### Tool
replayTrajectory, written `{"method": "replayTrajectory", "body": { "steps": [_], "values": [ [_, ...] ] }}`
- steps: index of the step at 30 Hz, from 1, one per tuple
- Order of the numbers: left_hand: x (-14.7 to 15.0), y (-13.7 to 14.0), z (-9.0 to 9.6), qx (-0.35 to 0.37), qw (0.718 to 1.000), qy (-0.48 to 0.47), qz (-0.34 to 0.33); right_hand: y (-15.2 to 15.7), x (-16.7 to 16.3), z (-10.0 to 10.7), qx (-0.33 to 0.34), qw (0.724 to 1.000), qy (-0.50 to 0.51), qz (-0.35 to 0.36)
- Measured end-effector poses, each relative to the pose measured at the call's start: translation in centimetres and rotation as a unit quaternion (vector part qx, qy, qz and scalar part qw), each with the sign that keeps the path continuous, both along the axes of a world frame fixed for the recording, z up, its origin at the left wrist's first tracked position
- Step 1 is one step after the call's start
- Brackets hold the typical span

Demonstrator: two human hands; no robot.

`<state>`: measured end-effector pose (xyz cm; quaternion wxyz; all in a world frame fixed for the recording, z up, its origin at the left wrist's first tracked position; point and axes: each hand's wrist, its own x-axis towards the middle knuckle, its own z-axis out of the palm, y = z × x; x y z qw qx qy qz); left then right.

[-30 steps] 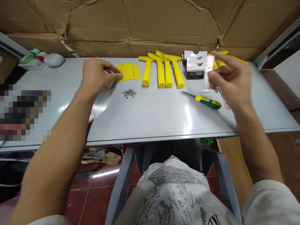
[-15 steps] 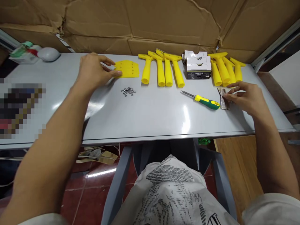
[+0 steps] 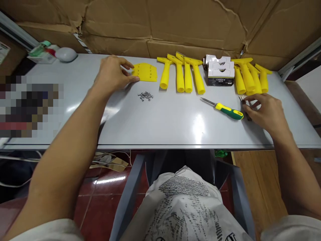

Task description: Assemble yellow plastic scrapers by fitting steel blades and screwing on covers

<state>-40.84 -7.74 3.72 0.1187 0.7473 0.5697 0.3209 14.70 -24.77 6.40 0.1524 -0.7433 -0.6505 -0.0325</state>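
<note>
Near the back of the table, my left hand (image 3: 114, 73) grips the left edge of a flat yellow plastic plate (image 3: 146, 72) with rows of small holes. The fingers partly cover that edge, and I cannot tell whether several plates are stacked there. A small pile of screws (image 3: 145, 96) lies just in front of the plate. At the right, my right hand (image 3: 265, 108) pinches thin metal blades (image 3: 248, 117), mostly hidden behind its fingers. Left of the blades rests a screwdriver (image 3: 229, 111) with a green and yellow handle, its tip pointing left.
Several yellow scraper handles (image 3: 179, 78) lie along the back, with more yellow handles (image 3: 247, 78) at the right. Between them sit small white and black boxes (image 3: 220, 72). A white rounded object (image 3: 66, 54) stands at the far left. Cardboard (image 3: 185, 26) lines the back.
The view has shifted, so the table's things appear farther right. My right fingers have closed further over the blades, hiding more of them. My left hand stays at the yellow plate.
</note>
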Motion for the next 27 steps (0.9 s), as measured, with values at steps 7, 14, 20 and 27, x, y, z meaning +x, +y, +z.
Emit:
{"method": "replayTrajectory", "body": {
  "steps": [7, 14, 20, 27],
  "values": [
    [1.6, -1.0, 1.0, -0.017, 0.999, -0.003, 0.034, 2.2, -7.9, 5.2, 0.095, 0.986, 0.093, 0.105],
    [3.7, -1.7, 1.3, 0.016, 0.998, -0.052, 0.044, 11.4, -14.6, 3.1, -0.005, 0.978, 0.079, 0.194],
    [8.1, -3.5, 0.7, 0.045, 0.985, -0.024, -0.166, 15.4, -15.1, 0.5, -0.078, 0.971, 0.052, 0.221],
    [11.2, -4.4, -1.0, 0.055, 0.971, 0.092, -0.211, 14.8, -14.5, 2.9, 0.003, 0.963, 0.18, 0.199]
  ]
}}
